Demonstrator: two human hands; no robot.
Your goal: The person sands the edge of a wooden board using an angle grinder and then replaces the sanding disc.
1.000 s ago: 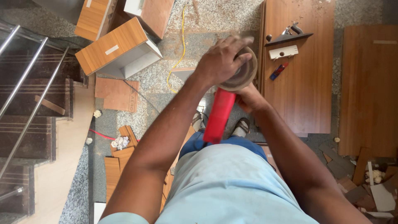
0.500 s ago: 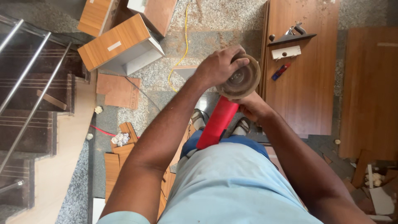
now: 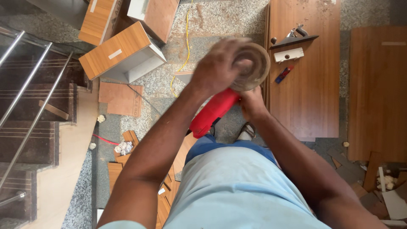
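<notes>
Our left fingers [image 3: 237, 63] curled over the round sanding disc [image 3: 254, 65], blurred, our right hand [image 3: 251, 101] gripping the red grinder [image 3: 212, 113] below it, held above the granite floor [image 3: 212, 25], long wooden panel [image 3: 305, 101] beside, small red-blue marker [image 3: 284, 74] on it

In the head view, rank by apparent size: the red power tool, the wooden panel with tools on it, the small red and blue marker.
1. Wooden panel
2. Red power tool, nearer the camera, so it looks enlarged
3. Marker
</notes>
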